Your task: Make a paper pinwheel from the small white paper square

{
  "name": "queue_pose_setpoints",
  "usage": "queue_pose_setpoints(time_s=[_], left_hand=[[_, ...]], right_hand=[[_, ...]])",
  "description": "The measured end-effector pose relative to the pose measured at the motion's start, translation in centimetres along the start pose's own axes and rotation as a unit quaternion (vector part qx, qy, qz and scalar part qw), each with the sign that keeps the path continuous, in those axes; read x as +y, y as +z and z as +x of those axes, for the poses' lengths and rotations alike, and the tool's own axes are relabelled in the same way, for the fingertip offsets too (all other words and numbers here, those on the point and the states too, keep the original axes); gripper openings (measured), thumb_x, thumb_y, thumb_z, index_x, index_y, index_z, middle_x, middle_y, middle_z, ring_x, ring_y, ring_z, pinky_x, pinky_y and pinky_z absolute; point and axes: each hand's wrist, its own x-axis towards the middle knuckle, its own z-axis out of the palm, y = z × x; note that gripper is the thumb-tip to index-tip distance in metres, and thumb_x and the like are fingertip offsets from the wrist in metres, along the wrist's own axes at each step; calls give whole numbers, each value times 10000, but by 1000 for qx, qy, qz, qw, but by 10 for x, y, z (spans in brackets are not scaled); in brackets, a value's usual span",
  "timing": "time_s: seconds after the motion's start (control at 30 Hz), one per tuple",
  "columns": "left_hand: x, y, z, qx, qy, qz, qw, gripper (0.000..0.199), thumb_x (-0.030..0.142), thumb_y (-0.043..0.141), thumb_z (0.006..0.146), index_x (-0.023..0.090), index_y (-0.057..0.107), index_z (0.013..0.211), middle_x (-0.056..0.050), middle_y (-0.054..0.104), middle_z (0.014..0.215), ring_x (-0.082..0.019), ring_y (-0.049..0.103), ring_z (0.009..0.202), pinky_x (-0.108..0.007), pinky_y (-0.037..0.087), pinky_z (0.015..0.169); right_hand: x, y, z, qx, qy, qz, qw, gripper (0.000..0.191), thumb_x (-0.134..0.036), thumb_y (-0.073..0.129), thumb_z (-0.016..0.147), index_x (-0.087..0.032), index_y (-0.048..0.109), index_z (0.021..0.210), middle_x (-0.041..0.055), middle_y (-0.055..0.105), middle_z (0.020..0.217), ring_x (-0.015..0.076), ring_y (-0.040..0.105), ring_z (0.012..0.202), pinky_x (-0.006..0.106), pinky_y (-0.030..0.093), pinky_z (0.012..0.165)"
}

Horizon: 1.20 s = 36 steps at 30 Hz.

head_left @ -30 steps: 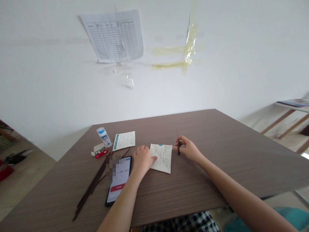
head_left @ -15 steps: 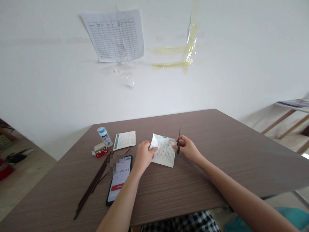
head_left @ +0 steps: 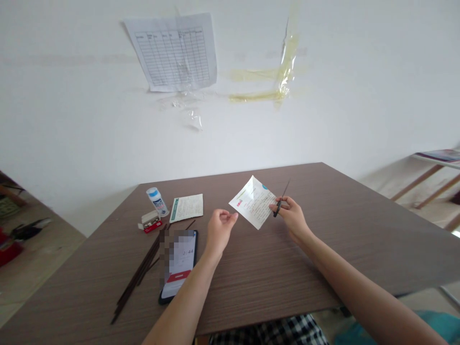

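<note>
My right hand (head_left: 293, 215) is shut on a corner of a folded printed paper leaflet (head_left: 253, 202), and it also pinches a thin dark stick (head_left: 281, 200). The leaflet is raised above the brown wood-grain table (head_left: 273, 268), with its free corner pointing left. My left hand (head_left: 221, 232) holds nothing and hovers with its fingers loosely apart, a little left of the leaflet. Nearest to it, below and left, lies a phone showing a timer (head_left: 178, 266), partly hidden by my left forearm.
Several thin dark sticks (head_left: 138, 273) lie left of the phone. Behind them stand a white bottle with a blue top (head_left: 157, 201), a small red-and-white box (head_left: 150, 223) and a flat printed leaflet (head_left: 186, 208). The table's far edge meets a white wall.
The leaflet has left the table and is folded, now held up in my right hand. My left hand has let go and moved back from it. My right hand has moved up and right.
</note>
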Motion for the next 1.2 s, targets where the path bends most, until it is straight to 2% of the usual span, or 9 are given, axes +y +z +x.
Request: queue_pose_setpoints(time_s=[0.1,0.17,0.3,0.5,0.63,0.73,0.83,1.0,1.2], left_hand=[[0,12,-8,-64,-37,-94,993,280,351,989,851,229,740,889,-111,892,976,-324,872,999,-410,664,883],[0,17,-11,-77,-57,-138,986,291,346,1025,806,218,768,851,-107,880,921,-306,860,910,-375,650,785],[-1,19,-11,-58,-76,-182,979,315,330,1064,749,203,777,776,-84,844,827,-260,825,782,-335,631,703],[-2,14,-7,-21,-91,-214,972,291,298,1044,730,194,773,759,-73,817,744,-254,826,736,-309,618,650],[-2,8,-3,20,-84,-233,969,268,304,1016,744,197,772,774,-87,845,796,-249,844,756,-313,636,674],[0,2,2,51,-85,-248,964,329,355,1041,722,199,760,794,-82,843,800,-256,852,769,-331,650,699],[1,-1,7,81,-78,-271,956,407,405,1076,689,201,747,812,-78,842,807,-264,857,783,-342,654,711],[2,-4,10,97,-58,-297,948,479,464,1108,650,195,754,829,-72,847,820,-253,852,781,-334,658,710],[5,-5,8,89,-69,-321,940,478,426,1124,606,185,774,826,-72,853,819,-227,834,763,-307,641,691]], right_hand=[[-3,3,-3,24,8,16,1000,649,-580,1082,584,-294,657,982,75,829,874,348,778,923,455,586,808],[-5,6,-6,17,11,14,1000,639,-573,1078,584,-297,654,975,75,821,875,350,768,927,454,576,804],[-7,9,-7,0,9,6,1000,633,-598,1057,604,-299,639,973,64,799,857,336,754,901,446,563,791],[-9,11,-9,-24,15,-4,1000,683,-665,1043,606,-295,649,1022,65,851,875,329,776,932,447,562,852],[-12,14,-15,-108,49,-35,992,581,-696,941,760,-283,666,1063,94,881,866,298,777,879,404,537,788],[-18,18,-25,-210,88,-58,972,522,-720,866,850,-282,644,1027,91,869,798,263,740,759,336,430,644],[-24,22,-35,-290,96,-64,950,520,-738,855,880,-285,623,987,83,870,781,234,698,697,309,353,595],[-28,27,-44,-328,98,-68,937,550,-771,878,855,-295,620,950,78,882,789,233,659,685,325,346,579],[-27,31,-48,-345,76,-69,933,555,-757,924,825,-281,651,906,68,857,729,250,669,672,374,499,661]])
